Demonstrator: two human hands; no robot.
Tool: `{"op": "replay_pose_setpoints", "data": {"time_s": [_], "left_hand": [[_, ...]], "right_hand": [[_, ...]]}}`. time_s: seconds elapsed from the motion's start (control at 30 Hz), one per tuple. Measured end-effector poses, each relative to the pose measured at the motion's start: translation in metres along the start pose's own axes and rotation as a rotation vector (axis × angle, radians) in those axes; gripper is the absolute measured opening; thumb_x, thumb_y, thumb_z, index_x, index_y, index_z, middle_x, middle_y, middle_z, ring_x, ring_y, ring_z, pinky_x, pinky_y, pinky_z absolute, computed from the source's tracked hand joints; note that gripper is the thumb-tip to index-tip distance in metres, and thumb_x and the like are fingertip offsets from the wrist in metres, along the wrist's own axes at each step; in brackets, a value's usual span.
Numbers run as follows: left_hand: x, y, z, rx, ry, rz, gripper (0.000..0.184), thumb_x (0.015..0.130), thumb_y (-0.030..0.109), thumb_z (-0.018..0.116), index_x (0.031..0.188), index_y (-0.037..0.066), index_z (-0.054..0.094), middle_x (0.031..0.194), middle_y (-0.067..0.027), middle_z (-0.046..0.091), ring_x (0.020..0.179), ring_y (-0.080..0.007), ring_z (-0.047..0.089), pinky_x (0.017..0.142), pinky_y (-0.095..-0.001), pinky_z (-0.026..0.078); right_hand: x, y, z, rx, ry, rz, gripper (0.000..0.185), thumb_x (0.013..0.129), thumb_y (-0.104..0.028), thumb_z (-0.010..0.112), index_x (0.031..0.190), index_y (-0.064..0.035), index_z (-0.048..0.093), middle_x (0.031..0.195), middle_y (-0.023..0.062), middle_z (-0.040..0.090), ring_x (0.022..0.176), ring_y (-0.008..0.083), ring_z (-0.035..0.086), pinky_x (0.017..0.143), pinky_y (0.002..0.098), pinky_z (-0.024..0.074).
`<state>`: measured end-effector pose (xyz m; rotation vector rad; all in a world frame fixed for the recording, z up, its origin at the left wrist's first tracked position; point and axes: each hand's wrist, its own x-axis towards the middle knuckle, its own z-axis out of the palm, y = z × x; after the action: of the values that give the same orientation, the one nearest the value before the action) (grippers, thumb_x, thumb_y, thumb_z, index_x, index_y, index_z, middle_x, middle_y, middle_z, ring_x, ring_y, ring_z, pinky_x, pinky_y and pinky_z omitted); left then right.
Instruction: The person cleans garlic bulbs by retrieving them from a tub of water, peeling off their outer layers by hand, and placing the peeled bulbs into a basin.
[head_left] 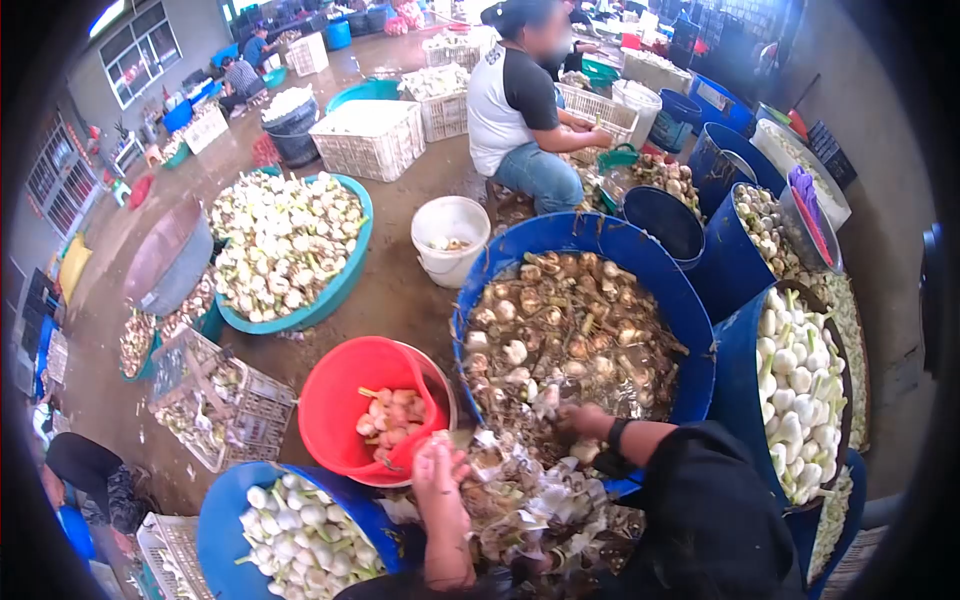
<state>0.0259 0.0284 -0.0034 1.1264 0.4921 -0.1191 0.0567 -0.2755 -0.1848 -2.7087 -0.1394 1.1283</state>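
Observation:
My left hand (442,485) is raised beside the red bucket (325,400), its fingers curled together; what they hold, if anything, is too small to name. Several peeled bulbs (390,420) lie inside that bucket. My right hand (585,422) reaches over the near edge of the big blue tub, its fingertips hidden among muddy bulbs and skins. Dirty unpeeled bulbs (560,310) fill the blue tub (575,232). Loose papery peelings (530,500) are heaped between my two forearms.
A blue container (225,520) of white bulbs stands at lower left, another (738,370) at right. A white bucket (450,235) and a teal basin (360,240) of bulbs lie beyond. Another person (510,110) sits behind the tub; crates and more people are further back.

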Motion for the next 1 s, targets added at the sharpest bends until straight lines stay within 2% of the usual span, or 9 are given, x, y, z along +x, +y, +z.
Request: {"op": "replay_pose_setpoints", "data": {"time_s": [0.07, 0.1, 0.23, 0.4, 0.53, 0.67, 0.77, 0.83, 1.0], "left_hand": [[0.0, -0.008, 0.0, 0.072, -0.07, -0.041, 0.033, 0.09, 0.03, 0.049, 0.111, 0.006, 0.045, 0.105, -0.0058, 0.05, 0.079, -0.0132, 0.056, 0.061, -0.0244, 0.048], [-0.002, -0.011, 0.004, 0.122, -0.101, -0.062, 0.037, 0.09, 0.031, 0.048, 0.116, 0.005, 0.044, 0.11, -0.0063, 0.048, 0.079, -0.0138, 0.056, 0.06, -0.025, 0.049], [-0.021, -0.004, 0.02, 0.108, -0.257, -0.264, 0.049, 0.091, 0.031, 0.047, 0.127, 0.0, 0.034, 0.12, -0.0119, 0.042, 0.084, -0.0145, 0.055, 0.058, -0.0265, 0.048], [-0.018, -0.004, 0.004, 0.15, -0.242, -0.138, 0.036, 0.087, 0.026, 0.055, 0.108, -0.004, 0.054, 0.092, -0.0022, 0.055, 0.074, -0.0059, 0.05, 0.063, -0.0192, 0.04], [-0.021, -0.005, 0.004, 0.215, -0.289, 0.085, 0.025, 0.085, 0.026, 0.054, 0.094, 0.003, 0.059, 0.071, 0.0015, 0.055, 0.05, -0.0051, 0.047, 0.038, -0.0187, 0.032], [-0.032, 0.012, 0.011, 0.17, -0.249, -0.18, 0.027, 0.084, 0.022, 0.056, 0.098, -0.001, 0.059, 0.078, 0.0023, 0.055, 0.067, -0.0037, 0.048, 0.059, -0.0183, 0.037], [-0.031, 0.009, 0.008, 0.061, -0.273, -0.235, 0.031, 0.084, 0.026, 0.053, 0.1, 0.0, 0.059, 0.078, 0.0007, 0.055, 0.066, -0.0052, 0.05, 0.055, -0.0198, 0.039], [-0.03, 0.004, 0.005, -0.055, -0.306, -0.256, 0.032, 0.085, 0.027, 0.052, 0.102, 0.001, 0.058, 0.079, -0.0004, 0.055, 0.067, -0.0061, 0.051, 0.054, -0.0207, 0.04], [-0.029, 0.022, 0.0, -0.133, -0.563, -0.133, 0.046, 0.086, 0.034, 0.051, 0.118, 0.0, 0.05, 0.103, -0.0099, 0.058, 0.088, -0.0148, 0.058, 0.069, -0.0287, 0.049]], "right_hand": [[-0.044, -0.029, -0.035, 0.683, 0.046, 0.335, 0.039, 0.086, -0.033, 0.049, 0.113, -0.0052, 0.051, 0.076, 0.0191, 0.062, 0.062, 0.0289, 0.062, 0.053, 0.0404, 0.0508], [-0.06, -0.038, -0.041, 0.13, 0.169, -0.058, 0.033, 0.09, -0.031, 0.044, 0.105, -0.0036, 0.055, 0.077, 0.0192, 0.062, 0.064, 0.0278, 0.062, 0.058, 0.0389, 0.0512], [-0.148, -0.141, -0.083, 0.838, 0.246, -0.173, 0.03, 0.091, -0.028, 0.042, 0.099, -0.0029, 0.057, 0.078, 0.0179, 0.061, 0.07, 0.0312, 0.061, 0.068, 0.0409, 0.0481], [-0.177, -0.194, -0.093, 0.343, 0.314, -0.471, 0.03, 0.087, -0.027, 0.04, 0.082, -0.0019, 0.056, 0.076, 0.0197, 0.06, 0.072, 0.0351, 0.06, 0.066, 0.0444, 0.0468], [-0.192, -0.207, -0.098, 0.236, 0.356, -0.406, 0.024, 0.081, -0.022, 0.044, 0.075, -0.0014, 0.055, 0.072, 0.0186, 0.06, 0.071, 0.0354, 0.06, 0.064, 0.0456, 0.0469], [-0.178, -0.199, -0.09, 0.233, 0.371, -0.307, 0.025, 0.08, -0.021, 0.044, 0.076, -0.0003, 0.056, 0.072, 0.0225, 0.059, 0.071, 0.036, 0.059, 0.062, 0.0457, 0.0469], [-0.166, -0.191, -0.08, 0.421, 0.366, -0.421, 0.027, 0.082, -0.022, 0.043, 0.083, -0.0006, 0.06, 0.076, 0.0198, 0.062, 0.067, 0.0319, 0.06, 0.055, 0.0414, 0.0494], [-0.169, -0.198, -0.077, 1.43, -0.048, -0.114, 0.03, 0.086, -0.024, 0.041, 0.09, -0.0015, 0.061, 0.08, 0.0107, 0.064, 0.063, 0.0231, 0.061, 0.048, 0.0341, 0.0506], [-0.177, -0.186, -0.081, 1.784, -0.269, -0.152, 0.029, 0.088, -0.026, 0.045, 0.085, -0.0026, 0.062, 0.074, 0.0018, 0.061, 0.06, 0.0114, 0.055, 0.046, 0.027, 0.0473]]}}
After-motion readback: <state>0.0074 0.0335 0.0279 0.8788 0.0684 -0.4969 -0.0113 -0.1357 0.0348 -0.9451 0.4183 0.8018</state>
